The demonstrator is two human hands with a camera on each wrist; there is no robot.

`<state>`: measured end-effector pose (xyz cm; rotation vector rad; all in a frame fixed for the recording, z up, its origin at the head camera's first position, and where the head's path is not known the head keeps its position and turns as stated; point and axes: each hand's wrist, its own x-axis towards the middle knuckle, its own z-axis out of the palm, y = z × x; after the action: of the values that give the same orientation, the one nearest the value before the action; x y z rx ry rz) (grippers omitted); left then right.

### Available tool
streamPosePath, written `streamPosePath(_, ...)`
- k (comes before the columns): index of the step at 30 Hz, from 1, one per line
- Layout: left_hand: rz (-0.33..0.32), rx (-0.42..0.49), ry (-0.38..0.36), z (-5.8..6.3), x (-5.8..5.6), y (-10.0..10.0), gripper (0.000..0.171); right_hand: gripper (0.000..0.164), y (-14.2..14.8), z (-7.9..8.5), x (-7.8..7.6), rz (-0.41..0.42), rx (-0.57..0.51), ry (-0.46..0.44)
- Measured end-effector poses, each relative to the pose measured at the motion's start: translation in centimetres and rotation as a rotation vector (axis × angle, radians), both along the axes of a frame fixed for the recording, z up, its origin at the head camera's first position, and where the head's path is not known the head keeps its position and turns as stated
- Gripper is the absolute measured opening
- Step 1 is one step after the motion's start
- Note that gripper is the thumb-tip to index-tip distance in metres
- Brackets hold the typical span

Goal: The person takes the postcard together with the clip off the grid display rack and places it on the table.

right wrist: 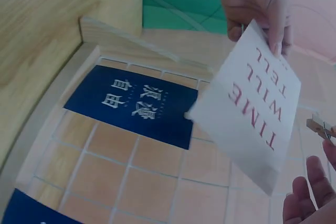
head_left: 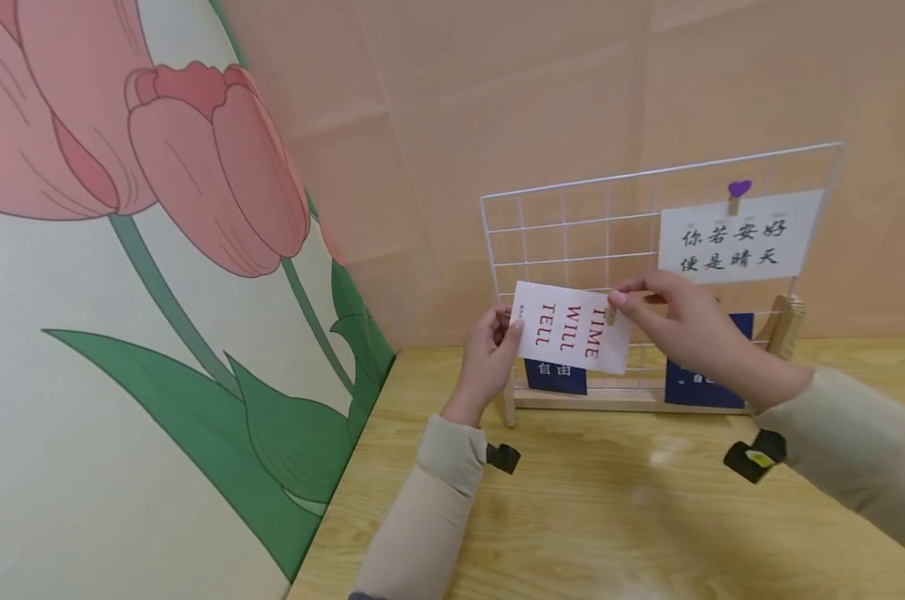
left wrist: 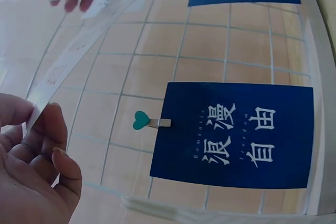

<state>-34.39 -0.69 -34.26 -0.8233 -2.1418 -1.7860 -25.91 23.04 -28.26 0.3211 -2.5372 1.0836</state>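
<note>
Your left hand (head_left: 488,357) pinches the TIME WILL TELL card (head_left: 560,332) between thumb and fingers before the wire grid (head_left: 572,184), while your right hand (head_left: 681,321) clamps a wooden clothespin (right wrist: 318,126) near the card's opposite end.

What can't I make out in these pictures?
Head: the upper part of the lower-left navy card, behind the TIME WILL TELL card.
Head: much of the lower-right navy card, behind the right hand.
Head: the TIME WILL TELL card's small print, too small.
Right wrist: most of the lower-right navy card, past the bottom left corner.
Right wrist: the held clothespin; its end runs past the right edge.
</note>
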Motion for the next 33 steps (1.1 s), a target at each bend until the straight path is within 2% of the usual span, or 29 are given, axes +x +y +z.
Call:
streamPosePath(6,-0.056,-0.080,-0.060,-0.8,0.5,-0.5,0.020,0.035,1.0,-1.8,1.0,-0.012,0.051,0.025)
streamPosePath(15,-0.101,-0.177,-0.181,-2.0,1.1,-0.9,0.023,0.038,1.6,-3.8,2.1,-0.044,0.049,-0.045)
streamPosePath(22,-0.150,-0.252,-0.175,-2.9,1.3,-1.0,0.021,0.032,2.3,-5.3,2.9,-0.047,0.070,-0.064)
streamPosePath(28,-0.171,-0.318,-0.223,-3.4,1.6,-1.2,0.020,0.035,2.8,-6.4,3.4,-0.034,0.078,-0.115)
streamPosePath(33,-0.188,-0.356,-0.239,-4.1,1.8,-1.3,0.017,0.032,3.1,-7.5,3.7,-0.030,0.093,-0.111)
